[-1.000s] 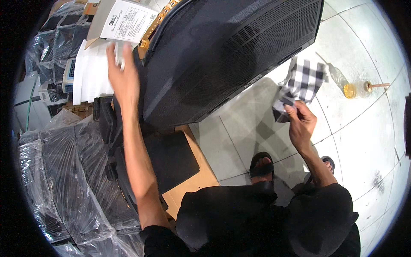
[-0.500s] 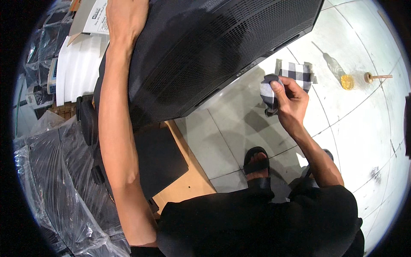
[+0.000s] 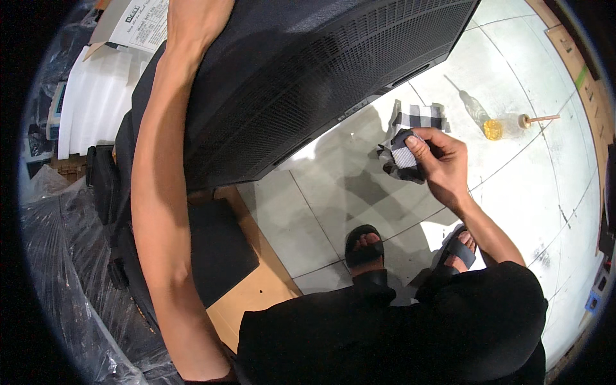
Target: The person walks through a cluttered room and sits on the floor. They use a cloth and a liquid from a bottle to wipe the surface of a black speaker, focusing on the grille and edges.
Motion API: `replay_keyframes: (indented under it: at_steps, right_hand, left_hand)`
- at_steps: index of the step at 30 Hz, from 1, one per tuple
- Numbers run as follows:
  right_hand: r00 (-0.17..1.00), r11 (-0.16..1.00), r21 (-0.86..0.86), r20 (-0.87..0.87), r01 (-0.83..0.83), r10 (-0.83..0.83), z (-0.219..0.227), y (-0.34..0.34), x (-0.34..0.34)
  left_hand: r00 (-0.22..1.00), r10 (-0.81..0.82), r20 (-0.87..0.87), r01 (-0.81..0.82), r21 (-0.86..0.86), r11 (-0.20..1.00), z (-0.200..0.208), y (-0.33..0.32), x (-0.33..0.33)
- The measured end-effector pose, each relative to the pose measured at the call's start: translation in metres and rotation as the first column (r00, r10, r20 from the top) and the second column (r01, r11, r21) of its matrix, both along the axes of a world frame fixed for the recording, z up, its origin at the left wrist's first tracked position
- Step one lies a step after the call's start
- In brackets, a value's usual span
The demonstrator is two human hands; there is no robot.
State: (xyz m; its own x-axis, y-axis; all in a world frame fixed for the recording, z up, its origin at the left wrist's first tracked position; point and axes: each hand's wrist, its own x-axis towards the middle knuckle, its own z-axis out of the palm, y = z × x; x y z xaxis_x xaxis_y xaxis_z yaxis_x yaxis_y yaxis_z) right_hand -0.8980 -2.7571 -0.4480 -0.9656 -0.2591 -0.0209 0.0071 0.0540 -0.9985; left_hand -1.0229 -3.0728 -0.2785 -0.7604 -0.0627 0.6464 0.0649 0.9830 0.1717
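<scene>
My left hand (image 3: 200, 18) reaches onto the top of a large black cabinet with a perforated grille (image 3: 333, 77), much like a loudspeaker. Its fingers are cut off by the upper edge of the picture. Between thumb and fingers, my right hand (image 3: 443, 163) pinches a crumpled black-and-white cloth (image 3: 405, 157), held in front of the grille side and apart from it. Just beyond that hand, a checked cloth piece (image 3: 420, 117) shows on the floor, partly covered by the held cloth.
On the white tiled floor stands a clear bottle (image 3: 507, 126) with yellow contents and a stick from its neck. A tan board (image 3: 256, 308) with a black panel (image 3: 221, 247) lies below the cabinet. Plastic-wrapped goods (image 3: 64, 269), white foam (image 3: 93, 109) and an open carton (image 3: 138, 29) fill the left.
The view has shifted to the right. My right hand has drawn a little away from the grille, and the cloth in it hangs looser. My left hand stays on the cabinet.
</scene>
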Motion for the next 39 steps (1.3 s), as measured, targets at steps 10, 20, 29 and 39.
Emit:
replay_keyframes:
  at_steps: [10,20,29,39]
  right_hand:
    - [0.926,0.837,0.398,0.146,-0.376,0.347,0.099,0.029,-0.036]
    - [0.897,0.864,0.442,-0.237,-0.242,0.373,0.075,-0.033,-0.072]
    - [0.912,0.932,-0.216,-0.233,0.291,-0.338,0.009,-0.088,-0.06]
    - [0.593,0.62,-0.366,-0.198,0.694,-0.781,0.02,-0.093,-0.061]
  left_hand:
    - [0.999,0.011,0.04,-0.01,-0.006,1.0,0.002,-0.001,0.005]
    - [0.998,-0.034,0.046,0.033,0.022,0.999,0.001,-0.006,0.008]
    - [0.996,-0.015,0.087,0.011,0.041,0.999,0.004,0.016,0.022]
    - [0.974,0.104,0.201,-0.141,0.177,0.974,0.004,0.004,0.013]
